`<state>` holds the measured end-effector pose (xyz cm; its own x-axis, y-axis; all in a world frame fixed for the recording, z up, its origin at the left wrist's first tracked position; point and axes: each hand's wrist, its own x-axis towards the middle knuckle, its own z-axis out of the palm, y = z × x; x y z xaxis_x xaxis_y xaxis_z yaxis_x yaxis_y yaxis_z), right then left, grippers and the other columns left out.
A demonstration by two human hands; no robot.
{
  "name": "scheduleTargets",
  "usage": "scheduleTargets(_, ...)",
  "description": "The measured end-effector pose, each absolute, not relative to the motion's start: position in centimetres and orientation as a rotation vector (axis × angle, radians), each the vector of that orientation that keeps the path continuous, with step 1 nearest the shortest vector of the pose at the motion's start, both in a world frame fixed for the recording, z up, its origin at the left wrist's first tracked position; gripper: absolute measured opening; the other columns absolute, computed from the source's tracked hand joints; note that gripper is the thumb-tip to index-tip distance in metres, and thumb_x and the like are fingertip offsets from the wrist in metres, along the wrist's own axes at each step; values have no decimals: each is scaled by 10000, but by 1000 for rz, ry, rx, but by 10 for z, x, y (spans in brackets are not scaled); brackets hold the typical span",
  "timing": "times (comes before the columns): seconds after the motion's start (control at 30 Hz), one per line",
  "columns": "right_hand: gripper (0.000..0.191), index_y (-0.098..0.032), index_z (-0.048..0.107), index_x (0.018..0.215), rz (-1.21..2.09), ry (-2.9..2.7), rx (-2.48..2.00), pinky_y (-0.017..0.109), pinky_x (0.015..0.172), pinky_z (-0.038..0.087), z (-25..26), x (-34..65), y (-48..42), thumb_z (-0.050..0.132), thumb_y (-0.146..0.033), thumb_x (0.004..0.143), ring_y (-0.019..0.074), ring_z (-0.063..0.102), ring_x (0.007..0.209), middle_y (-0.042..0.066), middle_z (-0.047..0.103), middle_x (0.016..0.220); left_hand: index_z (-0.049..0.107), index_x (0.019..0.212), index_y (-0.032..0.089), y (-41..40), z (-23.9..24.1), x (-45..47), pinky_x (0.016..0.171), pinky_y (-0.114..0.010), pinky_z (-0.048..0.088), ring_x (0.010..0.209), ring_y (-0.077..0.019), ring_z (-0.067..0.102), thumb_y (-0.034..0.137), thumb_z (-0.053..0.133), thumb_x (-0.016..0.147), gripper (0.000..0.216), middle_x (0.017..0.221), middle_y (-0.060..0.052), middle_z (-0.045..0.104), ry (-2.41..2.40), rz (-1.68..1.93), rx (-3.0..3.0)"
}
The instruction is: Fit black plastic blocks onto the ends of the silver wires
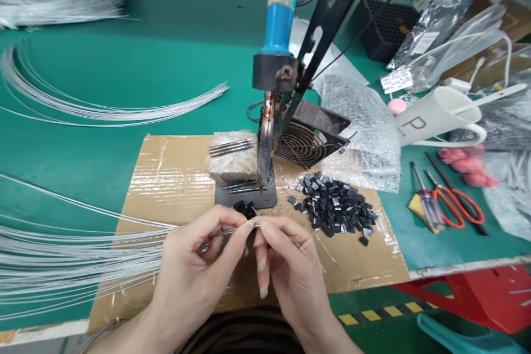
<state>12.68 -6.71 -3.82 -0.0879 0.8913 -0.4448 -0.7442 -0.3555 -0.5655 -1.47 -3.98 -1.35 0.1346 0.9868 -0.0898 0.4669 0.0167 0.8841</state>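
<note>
My left hand (194, 271) pinches a thin silver wire (124, 243) near its end, the wire trailing off to the left into a bundle. My right hand (286, 265) pinches the same wire end right beside the left fingertips, over the taped cardboard sheet (166, 188). Just beyond the fingertips lie a few small black parts (244, 209). A pile of several small black parts (336, 204) sits to the right on the cardboard. A blue-handled soldering iron (280, 16) stands upright in a stand, tip down on a dark metal base (249, 196).
Bundles of silver wires (62, 265) spread over the green table at left and far left. A small fan (307, 138), bubble wrap (360, 133), a white mug (440, 116), orange scissors (456, 204) and a screwdriver (427, 202) lie at right. A red stool (477, 293) stands below the table edge.
</note>
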Motion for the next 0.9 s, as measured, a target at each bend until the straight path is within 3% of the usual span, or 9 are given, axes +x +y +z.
scheduleTargets(0.17,183,-184,859,952,1645,-289,-911,149,390,575,-40,132,-64,820,-349,884,86,640,485,3,720,713,726,792,215,-35,-9,-14,450,-182,381,503,-92,564,283,672,921,155,653,27,704,1434,861,1484)
scheduleTargets(0.9,114,-173,841,864,1642,-317,-944,134,399,552,-40,129,-64,843,-286,871,63,615,384,-38,686,568,731,818,214,-39,-14,-15,495,-216,399,547,-111,592,302,663,952,174,678,9,727,1457,823,1633)
